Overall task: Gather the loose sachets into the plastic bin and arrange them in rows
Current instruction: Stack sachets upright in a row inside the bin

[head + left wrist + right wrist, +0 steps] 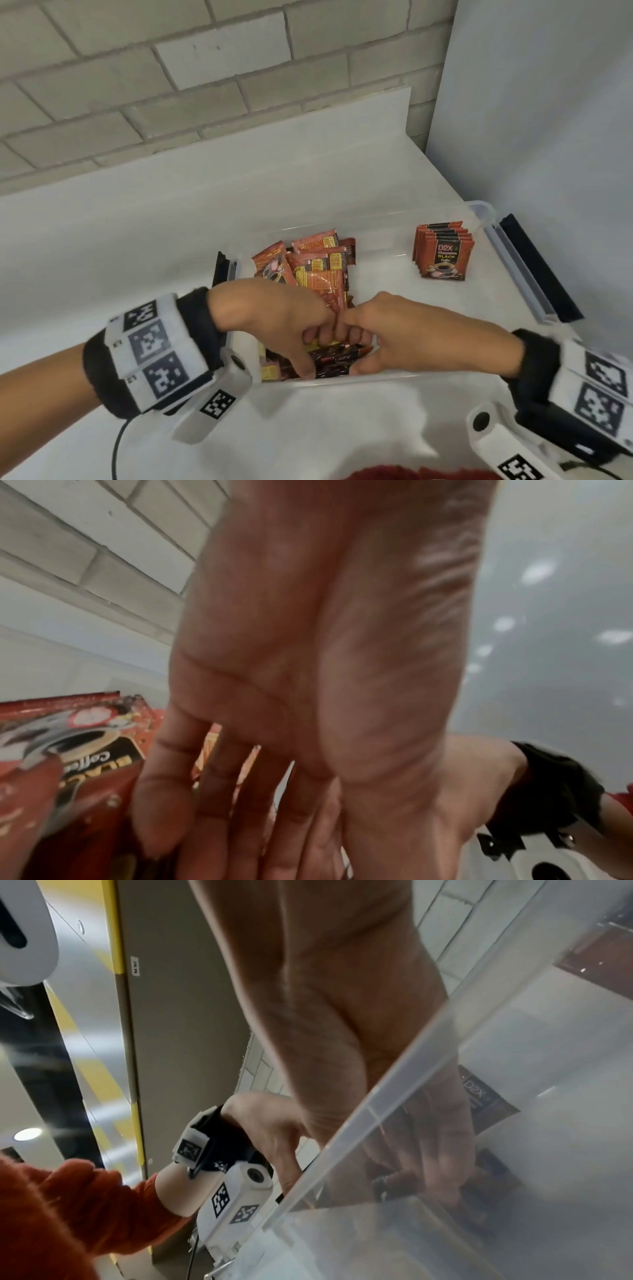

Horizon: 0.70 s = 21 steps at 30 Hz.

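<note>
Head view: inside the clear plastic bin [513, 260], left hand [274, 318] and right hand [407, 335] curl fingers onto a dark sachet bundle [334, 363]; a neat stack [443, 253] stands apart. Left wrist view: fingers [219, 791] nearly straight beside sachets [68, 750]. Right wrist view: fingers [438, 1164] blurred behind the bin wall; grip unclear

Room is running short on the near left of the bin

My left hand [274, 322] and right hand [407, 337] are crowding together over the jumbled packets [318, 270], hemmed by the bin's near wall [394, 378]; bare floor is lying open between that pile and the neat stack [443, 253] at far right.
</note>
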Motion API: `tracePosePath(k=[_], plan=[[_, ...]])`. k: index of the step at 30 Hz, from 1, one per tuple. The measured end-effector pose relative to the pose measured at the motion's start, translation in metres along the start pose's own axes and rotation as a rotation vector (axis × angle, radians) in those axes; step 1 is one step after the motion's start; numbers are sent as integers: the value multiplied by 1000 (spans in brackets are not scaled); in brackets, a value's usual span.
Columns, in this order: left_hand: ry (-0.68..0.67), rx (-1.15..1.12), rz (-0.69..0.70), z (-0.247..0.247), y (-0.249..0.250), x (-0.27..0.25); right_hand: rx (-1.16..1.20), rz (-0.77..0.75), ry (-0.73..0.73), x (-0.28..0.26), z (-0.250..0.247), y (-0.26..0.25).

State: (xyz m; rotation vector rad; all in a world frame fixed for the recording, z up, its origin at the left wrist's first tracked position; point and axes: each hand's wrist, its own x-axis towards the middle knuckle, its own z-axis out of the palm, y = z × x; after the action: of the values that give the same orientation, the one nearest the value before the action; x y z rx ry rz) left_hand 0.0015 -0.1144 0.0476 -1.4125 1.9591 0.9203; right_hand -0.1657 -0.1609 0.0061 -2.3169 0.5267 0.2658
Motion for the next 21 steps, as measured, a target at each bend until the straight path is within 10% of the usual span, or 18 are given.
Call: tracePosePath(k=[11,21], plan=[[180,188,72,4,11,13,-85,-72,76,3,4,3],[317,-326,138,-54,-11,-19,494,-44,274,-25,-29,20]])
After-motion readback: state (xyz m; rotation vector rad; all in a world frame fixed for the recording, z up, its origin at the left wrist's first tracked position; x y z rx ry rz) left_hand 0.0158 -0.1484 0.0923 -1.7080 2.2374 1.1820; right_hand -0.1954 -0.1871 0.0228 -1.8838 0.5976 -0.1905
